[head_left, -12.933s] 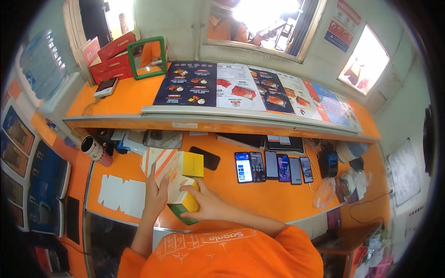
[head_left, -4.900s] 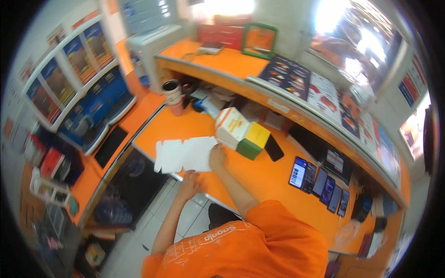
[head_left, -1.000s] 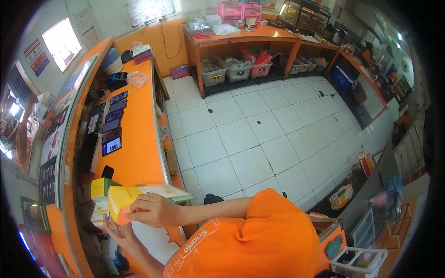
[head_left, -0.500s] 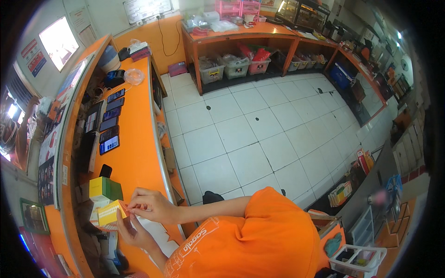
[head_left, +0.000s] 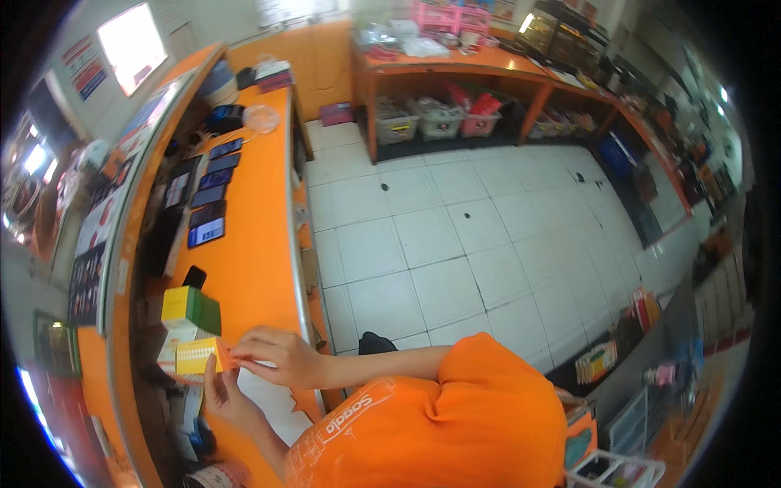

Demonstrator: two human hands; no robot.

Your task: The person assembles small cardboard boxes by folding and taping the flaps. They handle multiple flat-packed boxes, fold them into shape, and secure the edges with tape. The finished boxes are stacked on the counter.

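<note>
A small yellow box (head_left: 195,356) with rows of pale marks and an orange end is held over the orange counter (head_left: 259,268). My left hand (head_left: 233,404) grips its near corner, the thumb and fingers closed on it. From the right, my right hand (head_left: 283,358) pinches at the orange end, fingertips pressed together. Just beyond stands a green and yellow box (head_left: 191,309), and a white carton (head_left: 169,351) is partly hidden behind the yellow box. A black phone (head_left: 194,277) rests past the green one.
Several phones (head_left: 207,233) lie in a row along the counter, with a clear plastic bag (head_left: 261,119) farther off. A raised shelf edge (head_left: 134,268) runs on the left. Tiled floor (head_left: 399,244) lies right of the counter; plastic bins (head_left: 440,122) fill a far shelf.
The view has shifted, so the scene sits farther right and slightly higher or lower in places. Both hands still hold the yellow box, which now looks more level.
</note>
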